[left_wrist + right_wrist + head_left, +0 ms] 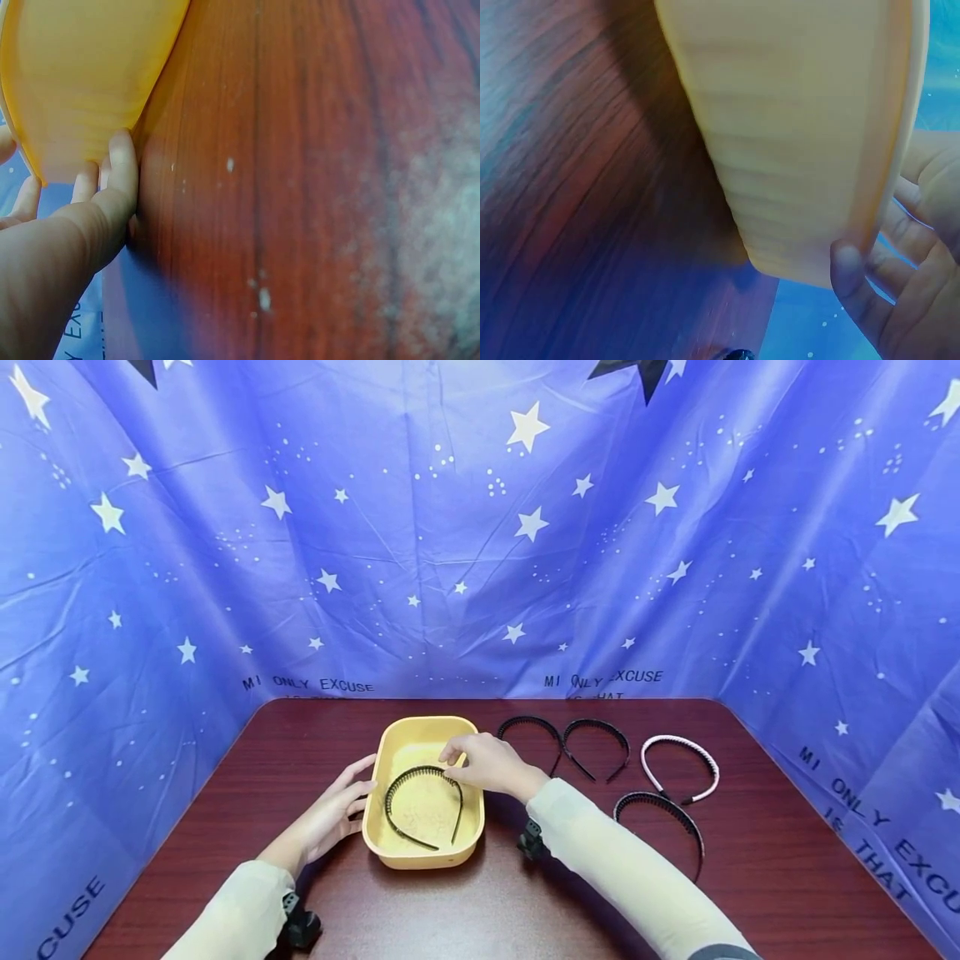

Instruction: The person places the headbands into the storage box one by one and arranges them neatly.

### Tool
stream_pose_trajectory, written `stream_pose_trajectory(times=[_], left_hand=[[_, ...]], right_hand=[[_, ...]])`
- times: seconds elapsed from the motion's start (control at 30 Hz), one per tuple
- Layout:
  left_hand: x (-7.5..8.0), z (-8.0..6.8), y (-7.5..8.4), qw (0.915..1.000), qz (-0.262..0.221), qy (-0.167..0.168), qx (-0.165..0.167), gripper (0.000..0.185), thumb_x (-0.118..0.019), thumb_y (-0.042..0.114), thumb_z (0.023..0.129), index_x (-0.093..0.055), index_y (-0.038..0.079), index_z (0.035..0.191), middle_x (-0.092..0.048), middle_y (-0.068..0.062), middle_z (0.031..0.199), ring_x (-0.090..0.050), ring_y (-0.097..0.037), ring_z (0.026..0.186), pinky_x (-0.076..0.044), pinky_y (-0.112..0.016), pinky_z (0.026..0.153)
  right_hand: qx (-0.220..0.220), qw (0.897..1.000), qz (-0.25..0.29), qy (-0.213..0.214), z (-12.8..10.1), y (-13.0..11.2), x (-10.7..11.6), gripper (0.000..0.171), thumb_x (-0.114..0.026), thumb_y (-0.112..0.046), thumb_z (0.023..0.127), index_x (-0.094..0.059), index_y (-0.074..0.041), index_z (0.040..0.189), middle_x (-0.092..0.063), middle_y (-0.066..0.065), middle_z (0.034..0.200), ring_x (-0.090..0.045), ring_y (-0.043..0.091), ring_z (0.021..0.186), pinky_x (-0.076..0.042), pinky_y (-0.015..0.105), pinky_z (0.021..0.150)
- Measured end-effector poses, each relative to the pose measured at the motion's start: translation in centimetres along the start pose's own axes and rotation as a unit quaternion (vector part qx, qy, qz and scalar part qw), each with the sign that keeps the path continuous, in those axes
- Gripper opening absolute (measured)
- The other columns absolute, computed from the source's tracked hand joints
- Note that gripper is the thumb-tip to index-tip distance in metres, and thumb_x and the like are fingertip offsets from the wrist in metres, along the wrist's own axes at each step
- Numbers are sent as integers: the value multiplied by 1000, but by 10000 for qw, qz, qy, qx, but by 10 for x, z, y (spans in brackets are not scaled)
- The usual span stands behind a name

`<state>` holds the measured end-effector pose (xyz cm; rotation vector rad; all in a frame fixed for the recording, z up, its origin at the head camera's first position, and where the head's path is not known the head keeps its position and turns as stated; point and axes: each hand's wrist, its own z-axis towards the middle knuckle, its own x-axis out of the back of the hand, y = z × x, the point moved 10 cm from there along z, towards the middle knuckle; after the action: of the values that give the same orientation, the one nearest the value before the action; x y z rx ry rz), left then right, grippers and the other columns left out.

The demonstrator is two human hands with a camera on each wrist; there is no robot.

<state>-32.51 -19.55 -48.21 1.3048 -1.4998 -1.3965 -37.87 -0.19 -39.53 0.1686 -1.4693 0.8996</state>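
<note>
A black toothed headband lies inside the yellow plastic box, its two ends toward the box's near side. My left hand rests its extended fingers against the box's left outer wall; the left wrist view shows these fingertips at the wall. Over the right rim reaches my right hand, with thumb and forefinger apart just above the upper right of the headband. Whether they touch it is hard to tell. In the right wrist view, the right hand has its fingers around the rim.
Right of the box on the dark red table lie two black headbands, a pink-and-white headband and another dark headband. The right forearm partly covers the last. A blue star-patterned cloth hangs around the table.
</note>
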Motion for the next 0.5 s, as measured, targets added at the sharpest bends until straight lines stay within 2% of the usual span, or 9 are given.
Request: stream_pose_trajectory(times=[0.1,0.2,0.5], left_hand=[[0,0,0,10000,6,22,-7,62,-50,25,105,-18,23,159,-48,-22,139,-56,-27,117,-49,-43,92],[1,0,-1,10000,10,13,-3,63,-49,25,105,-17,23,159,-47,-23,140,-55,-27,118,-48,-43,92],[2,1,-3,9999,-13,114,78,61,-50,25,105,-21,26,158,-49,-20,139,-57,-26,117,-49,-44,92]], right_hand=[[58,10000,-59,15,-4,0,3,17,-75,-28,90,-73,-24,106,-69,-14,97,-61,0,75,-50,30,70],[90,9999,-72,18,-6,-1,5,17,-75,-28,90,-73,-24,107,-68,-15,98,-61,-2,78,-50,30,72],[94,9997,219,20,-14,-3,10,17,-74,-25,92,-72,-21,109,-69,-14,98,-65,-1,81,-52,27,73]])
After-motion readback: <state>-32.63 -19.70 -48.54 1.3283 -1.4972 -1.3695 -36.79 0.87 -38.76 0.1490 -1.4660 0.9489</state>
